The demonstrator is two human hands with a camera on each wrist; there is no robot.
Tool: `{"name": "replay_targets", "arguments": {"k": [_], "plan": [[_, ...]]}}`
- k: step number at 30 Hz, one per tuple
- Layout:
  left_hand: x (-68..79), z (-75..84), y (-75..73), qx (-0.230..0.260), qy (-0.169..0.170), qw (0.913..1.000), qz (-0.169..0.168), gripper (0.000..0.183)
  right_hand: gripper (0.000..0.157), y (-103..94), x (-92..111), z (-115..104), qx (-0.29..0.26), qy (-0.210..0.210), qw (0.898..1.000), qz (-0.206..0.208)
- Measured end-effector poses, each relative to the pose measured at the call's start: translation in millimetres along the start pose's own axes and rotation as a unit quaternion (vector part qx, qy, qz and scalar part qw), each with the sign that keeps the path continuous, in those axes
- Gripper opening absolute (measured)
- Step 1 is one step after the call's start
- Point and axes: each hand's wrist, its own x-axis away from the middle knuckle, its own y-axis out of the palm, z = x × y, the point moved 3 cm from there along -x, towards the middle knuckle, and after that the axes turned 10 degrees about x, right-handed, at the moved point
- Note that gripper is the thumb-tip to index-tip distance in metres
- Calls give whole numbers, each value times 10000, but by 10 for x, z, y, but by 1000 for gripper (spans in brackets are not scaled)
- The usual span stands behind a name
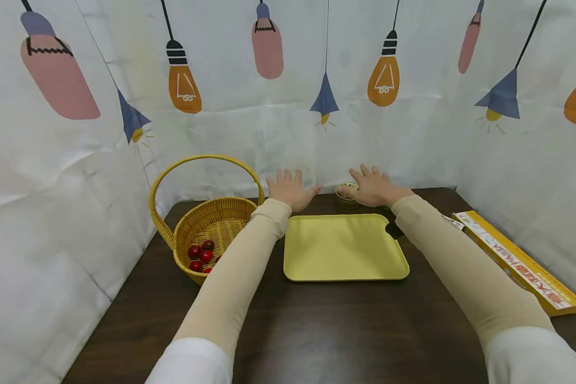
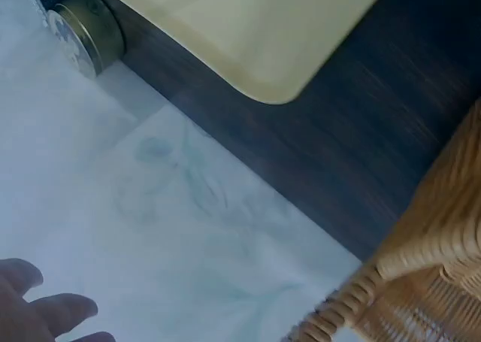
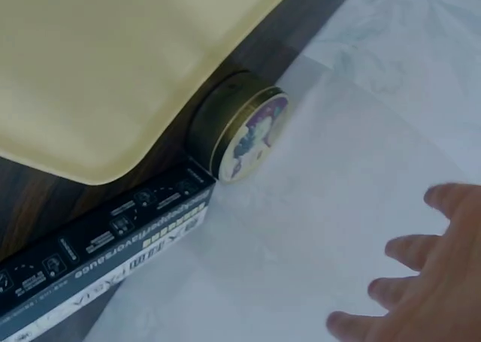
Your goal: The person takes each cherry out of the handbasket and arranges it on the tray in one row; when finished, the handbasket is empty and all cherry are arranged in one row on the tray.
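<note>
Both arms reach forward over the table in the head view. My left hand (image 1: 290, 191) is spread with straight fingers, just beyond the yellow tray's (image 1: 345, 248) far left corner and right of the wicker basket (image 1: 216, 213). Fingers also spread, my right hand (image 1: 373, 186) hovers past the tray's far right side and partly overlaps a small round tin (image 1: 345, 196). Neither hand holds anything. In the right wrist view the tin (image 3: 239, 128) shows a printed lid, beside a dark pasta box (image 3: 98, 244). Several red cherry-like fruits (image 1: 206, 256) lie in the basket, partly hidden by the left sleeve.
A long yellow box (image 1: 523, 261) with printed lettering lies along the table's right edge. White curtains (image 1: 288, 133) printed with lamps rise behind and at both sides. The dark wooden table (image 1: 345, 330) extends toward me. The basket's tall handle (image 1: 206, 157) arches above it.
</note>
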Motion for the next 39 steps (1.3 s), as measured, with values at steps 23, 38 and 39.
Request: {"name": "replay_targets", "arguments": {"k": [23,38,39], "plan": [[555,-135,65,1082,1408,9832,427,75,93,366,276,-288,-80,-573,9980,-243],[1671,-1836,-667,4833,852,7392,4612,22,54,830,494,-673,-717,-1484,9860,259],[1720,-1982,-706,5224,669,6964,4875,18,51,839,491,-745,-781,-1556,9841,353]]}}
